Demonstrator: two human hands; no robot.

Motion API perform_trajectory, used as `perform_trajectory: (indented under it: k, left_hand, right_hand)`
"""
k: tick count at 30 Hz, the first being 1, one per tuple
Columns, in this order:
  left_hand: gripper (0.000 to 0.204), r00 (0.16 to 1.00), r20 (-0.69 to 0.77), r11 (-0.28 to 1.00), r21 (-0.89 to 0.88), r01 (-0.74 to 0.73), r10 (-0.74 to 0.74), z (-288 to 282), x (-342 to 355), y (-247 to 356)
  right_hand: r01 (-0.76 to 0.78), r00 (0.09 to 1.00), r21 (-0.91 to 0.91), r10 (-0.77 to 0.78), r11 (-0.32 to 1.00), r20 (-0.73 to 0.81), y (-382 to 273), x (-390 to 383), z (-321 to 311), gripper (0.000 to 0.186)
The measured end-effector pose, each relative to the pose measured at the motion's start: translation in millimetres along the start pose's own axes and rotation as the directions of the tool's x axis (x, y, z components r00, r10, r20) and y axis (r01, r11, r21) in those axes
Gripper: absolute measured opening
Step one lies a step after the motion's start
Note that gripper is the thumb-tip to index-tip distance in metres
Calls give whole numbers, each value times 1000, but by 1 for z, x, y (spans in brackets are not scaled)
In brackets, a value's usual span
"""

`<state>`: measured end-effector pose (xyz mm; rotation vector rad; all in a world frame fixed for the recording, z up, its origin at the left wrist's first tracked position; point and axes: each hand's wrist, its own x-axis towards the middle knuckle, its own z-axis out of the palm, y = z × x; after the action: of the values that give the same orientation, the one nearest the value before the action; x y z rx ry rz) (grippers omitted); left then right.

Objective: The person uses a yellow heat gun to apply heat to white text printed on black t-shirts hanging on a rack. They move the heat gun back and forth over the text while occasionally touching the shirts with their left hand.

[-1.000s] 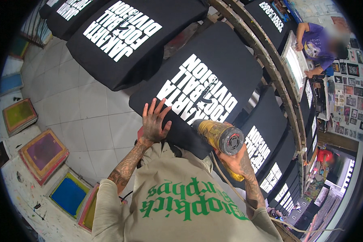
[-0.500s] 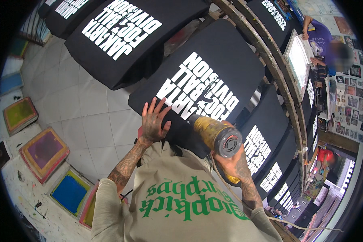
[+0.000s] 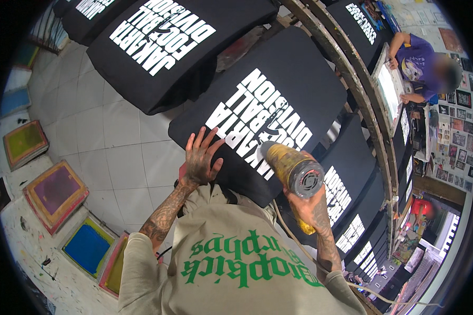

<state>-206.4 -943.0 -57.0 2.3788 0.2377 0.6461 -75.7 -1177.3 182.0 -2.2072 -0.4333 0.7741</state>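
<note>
A black T-shirt [image 3: 305,68] with large white printed lettering lies stretched over a board in front of me. My left hand [image 3: 199,160] rests on its near left part, fingers spread, beside the print. My right hand [image 3: 307,202] grips a yellow heat gun [image 3: 291,165] with a dark round vented back end. Its nozzle points forward and left over the lower right part of the lettering, a little above the cloth as far as I can see. The gun's body covers some of the letters. A cord [image 3: 284,223] runs from near its handle down to the right.
More black printed shirts lie on boards at left [image 3: 157,42] and right [image 3: 331,194]. A long rail [image 3: 360,86] curves behind them. Framed screens [image 3: 58,197] lean at the left by the tiled floor [image 3: 118,157]. Across the rail a person in purple [image 3: 418,60] holds a white-meshed frame [image 3: 386,86].
The heat gun in my right hand has shifted slightly to the right, uncovering more letters. My left hand has stayed put. The person in purple has moved a little with the frame.
</note>
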Motion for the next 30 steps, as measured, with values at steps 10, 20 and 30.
perform_trajectory:
  k: [10, 20, 30]
  left_hand:
    - [47, 1000, 17, 997, -82, 2, 0, -9, 3, 1]
    - [44, 995, -83, 997, 54, 55, -50, -33, 40, -36]
    - [45, 990, -130, 995, 72, 71, -61, -33, 45, -40]
  right_hand:
    - [-77, 990, 44, 71, 996, 121, -7, 8, -9, 80]
    - [30, 999, -8, -30, 1000, 43, 6, 11, -12, 77]
    - [-68, 986, -10, 69, 998, 152, -1, -10, -7, 86]
